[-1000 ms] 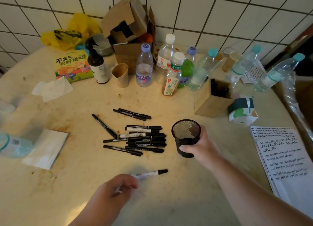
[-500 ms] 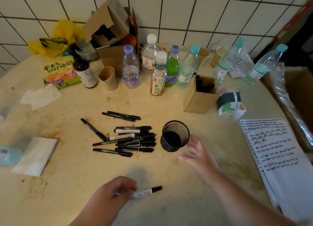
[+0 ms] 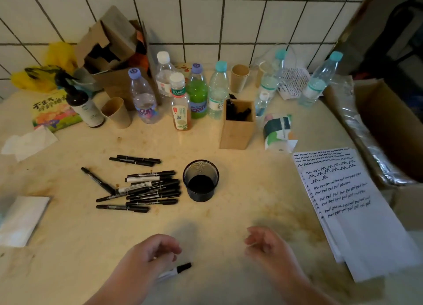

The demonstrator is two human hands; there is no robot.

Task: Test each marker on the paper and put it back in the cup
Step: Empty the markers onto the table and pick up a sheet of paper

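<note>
The left hand (image 3: 148, 256) holds one marker (image 3: 175, 271), grip clamped on its barrel, capped end toward the right hand (image 3: 266, 245), whose grip is apart and empty, probably ready to uncap; the mesh cup (image 3: 201, 181) stands empty on the desk (image 3: 240, 213), beside the marker pile (image 3: 146, 187); the paper (image 3: 357, 204) lies right; a wooden box (image 3: 238, 126) holds dark items.

left hand (image 3: 148, 256) grips marker (image 3: 175, 271) | right hand (image 3: 266, 245) empty | cup (image 3: 200, 180) upright

I'm looking at a lived-in home corner: white tiled wall (image 3: 251, 18) at the far side, stained table (image 3: 240, 213) crowded with drink bottles (image 3: 196, 94), paper cups (image 3: 239, 78), cardboard boxes (image 3: 109, 50).
</note>
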